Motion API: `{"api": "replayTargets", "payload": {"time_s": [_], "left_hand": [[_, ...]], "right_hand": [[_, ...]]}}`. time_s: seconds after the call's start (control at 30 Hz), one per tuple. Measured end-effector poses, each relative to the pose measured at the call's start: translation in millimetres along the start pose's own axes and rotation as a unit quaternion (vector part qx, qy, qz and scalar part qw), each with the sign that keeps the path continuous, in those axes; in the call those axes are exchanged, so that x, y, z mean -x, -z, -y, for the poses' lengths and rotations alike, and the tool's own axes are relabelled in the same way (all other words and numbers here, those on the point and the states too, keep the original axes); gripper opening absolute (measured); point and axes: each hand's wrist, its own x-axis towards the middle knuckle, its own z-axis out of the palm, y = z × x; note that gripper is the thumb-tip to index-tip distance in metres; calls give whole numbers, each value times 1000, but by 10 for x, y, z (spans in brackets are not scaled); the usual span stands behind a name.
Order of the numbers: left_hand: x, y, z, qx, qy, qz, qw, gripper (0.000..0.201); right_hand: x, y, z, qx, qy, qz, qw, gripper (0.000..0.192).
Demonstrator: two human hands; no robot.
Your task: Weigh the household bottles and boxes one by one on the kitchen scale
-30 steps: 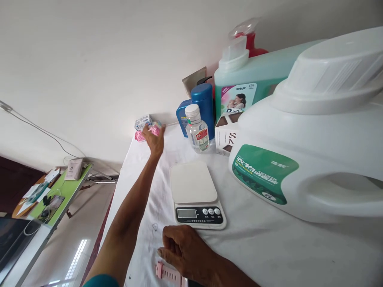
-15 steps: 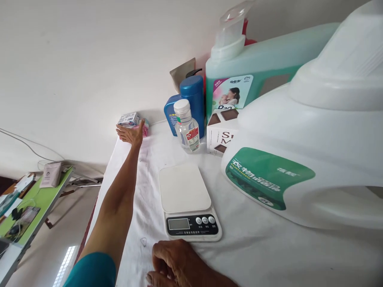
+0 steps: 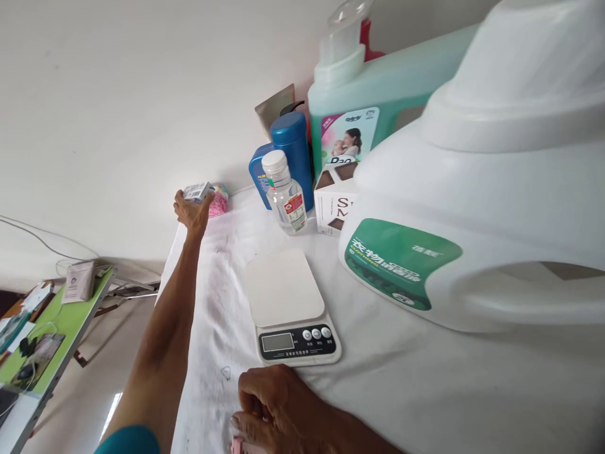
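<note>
My left hand reaches to the far left corner of the cloth-covered table, its fingers and thumb closed round the sides of a small white box with printing. Just right of that box lies a pink packet. My right hand rests near the front edge with its fingers curled. A bit of a pink object shows under its thumb, mostly hidden. Right in front of the right hand stands a white kitchen scale with a dark panel; its plate is bare and its display blank.
Behind the scale stand a clear bottle with a white cap, blue bottles and a white-and-brown box. A big white detergent jug and a green jug fill the right. A green desk is at left.
My left hand has gone from spread fingers to gripping the small box. The view has shifted slightly, and the pink object by my right hand now shows. My right hand stays curled.
</note>
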Motion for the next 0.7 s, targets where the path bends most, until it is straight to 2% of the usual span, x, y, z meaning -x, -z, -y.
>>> {"api": "replayTargets", "payload": {"time_s": [0.1, 0.2, 0.27, 0.33, 0.5, 0.6, 0.7], "left_hand": [[568, 249, 70, 75, -99, 56, 991, 86], [1199, 538, 107, 112, -190, 161, 962, 91], [1541, 693, 94, 110, -224, 213, 945, 95], [1780, 783, 64, 105, -239, 240, 935, 95], [2038, 769, 11, 65, -257, 292, 919, 103], [2073, 764, -1, 40, -264, 314, 911, 107], [2037, 838, 27, 46, -272, 327, 904, 113]], "right_hand": [[-22, -9, 22, 7, 5, -9, 1000, 27], [-32, -8, 32, 9, 24, -19, 999, 28], [-34, -4, 33, 9, 36, -21, 999, 28], [-36, 0, 33, 15, 40, -19, 999, 27], [-46, 3, 37, 24, 43, -10, 999, 25], [-48, 2, 31, 25, 45, -7, 999, 24], [-44, 2, 19, 24, 44, -4, 999, 24]]}}
